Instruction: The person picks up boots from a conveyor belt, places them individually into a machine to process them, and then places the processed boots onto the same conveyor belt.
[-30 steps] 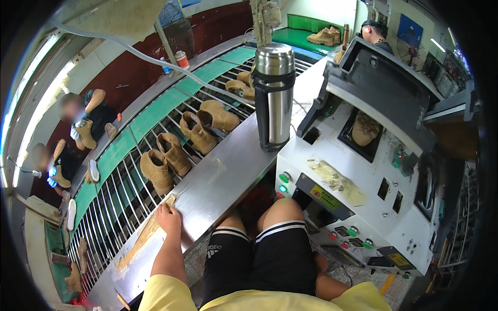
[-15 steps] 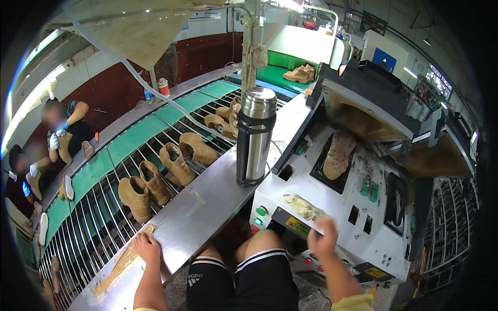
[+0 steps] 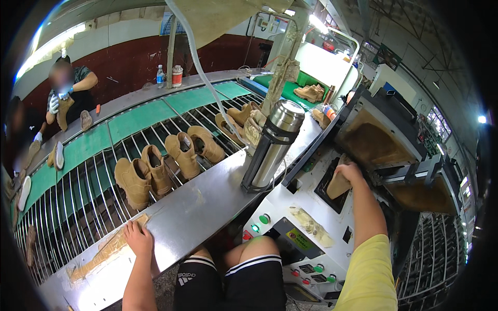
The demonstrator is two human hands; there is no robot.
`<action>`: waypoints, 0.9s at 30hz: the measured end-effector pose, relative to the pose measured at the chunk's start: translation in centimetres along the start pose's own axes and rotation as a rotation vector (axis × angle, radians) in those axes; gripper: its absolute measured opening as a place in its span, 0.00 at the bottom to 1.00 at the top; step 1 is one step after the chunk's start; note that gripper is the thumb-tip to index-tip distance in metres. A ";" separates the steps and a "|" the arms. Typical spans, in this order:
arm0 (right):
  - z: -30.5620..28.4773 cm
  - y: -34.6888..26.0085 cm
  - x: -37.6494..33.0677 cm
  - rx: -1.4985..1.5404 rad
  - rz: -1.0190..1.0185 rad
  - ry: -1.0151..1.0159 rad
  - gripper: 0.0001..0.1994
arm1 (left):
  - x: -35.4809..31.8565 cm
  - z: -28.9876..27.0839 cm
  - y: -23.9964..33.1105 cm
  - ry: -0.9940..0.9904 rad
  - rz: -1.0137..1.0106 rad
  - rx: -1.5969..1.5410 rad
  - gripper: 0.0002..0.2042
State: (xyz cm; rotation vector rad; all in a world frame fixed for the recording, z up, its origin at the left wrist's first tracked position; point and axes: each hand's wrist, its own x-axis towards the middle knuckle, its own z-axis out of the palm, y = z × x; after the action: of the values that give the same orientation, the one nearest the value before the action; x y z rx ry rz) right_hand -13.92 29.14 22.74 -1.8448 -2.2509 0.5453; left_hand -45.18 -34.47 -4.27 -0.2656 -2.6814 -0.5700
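My right hand (image 3: 351, 175) reaches into the white machine (image 3: 275, 199) and is closed round a tan shoe (image 3: 337, 187) in its dark recess. My fingers and wrist hide part of the shoe. On the steel ledge (image 3: 192, 207) to the left lies my left hand (image 3: 138, 239), fingers stretched out over a strip of brown tape (image 3: 104, 255) and holding nothing. Just beyond it, tan boots (image 3: 133, 182) stand in pairs on the rail rack. A steel thermos (image 3: 272, 147) with a black strap stands between the ledge and the machine.
Raised lids with brown-stained pads (image 3: 378, 137) hang over the machine's far side. Green and red buttons (image 3: 264, 218) line its front. A green conveyor strip (image 3: 140, 120) runs behind the metal rails (image 3: 88, 202). Two people work across it at the far left, holding shoes.
My right hand has moved from above the machine's front panel up and away to the shoe, and now grips it. My left hand remains on the ledge. The view has shifted and tilted.
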 end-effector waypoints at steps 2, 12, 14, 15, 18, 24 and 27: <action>-0.7 1.5 -0.6 0.008 -0.094 0.161 0.33 | -0.1 0.7 0.4 -0.002 0.017 -0.003 0.18; 9.8 10.6 -16.8 0.544 -0.397 0.902 0.40 | 0.2 1.0 -0.6 0.014 0.007 0.002 0.18; 11.4 13.1 -16.5 0.692 -0.346 0.789 0.38 | 0.0 0.7 0.4 -0.005 0.037 0.001 0.19; 11.6 12.5 -16.7 0.769 -0.329 0.715 0.37 | 0.0 0.5 0.1 0.065 0.069 0.031 0.17; 11.4 11.1 -20.0 0.883 -0.338 0.483 0.32 | -1.5 -0.2 0.4 -0.047 -0.022 -0.422 0.10; 13.0 2.9 -29.0 1.085 -0.559 0.004 0.24 | -7.7 -8.0 15.1 -0.886 -0.003 -1.424 0.21; 12.2 -3.2 -33.6 0.896 -0.821 -0.415 0.26 | -7.6 -11.9 16.3 -0.934 0.053 -1.826 0.38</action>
State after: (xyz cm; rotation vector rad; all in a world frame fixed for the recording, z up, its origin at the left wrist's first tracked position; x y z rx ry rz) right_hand -14.10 -6.04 15.85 -0.3635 -2.1311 1.4905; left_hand -30.14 -25.62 8.39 -1.2058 -1.6866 -3.2258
